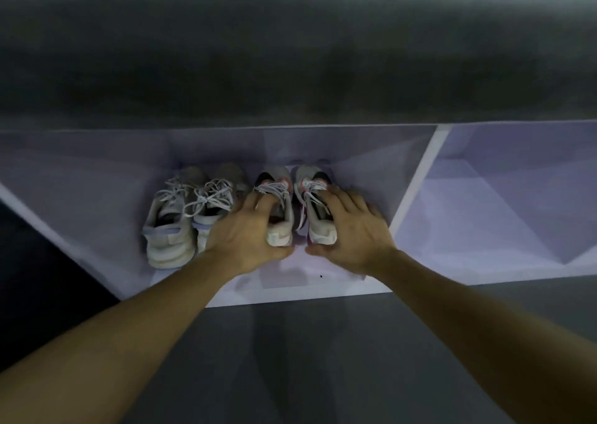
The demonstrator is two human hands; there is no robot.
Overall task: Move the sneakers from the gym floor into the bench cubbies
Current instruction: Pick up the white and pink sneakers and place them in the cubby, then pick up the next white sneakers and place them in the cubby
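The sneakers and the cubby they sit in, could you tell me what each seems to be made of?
Sneakers: probably soft fabric uppers, matte, with woven laces and pale foam-like soles. Cubby: smooth, pale, flat-edged panels, likely laminated board, though blur leaves that open.

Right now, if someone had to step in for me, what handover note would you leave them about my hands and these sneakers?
Left hand: grips the heel of the left pink-accented sneaker.
Right hand: fingers curled over the right pink-accented sneaker.
Both sit side by side inside the white bench cubby, toes pointing in.
Done: a pale grey pair already sits to their left in the same cubby.
Left: let go of both sneakers and pull the hands out. No other sneakers show on the floor in this view; the neighbouring cubby on the right looks unused.
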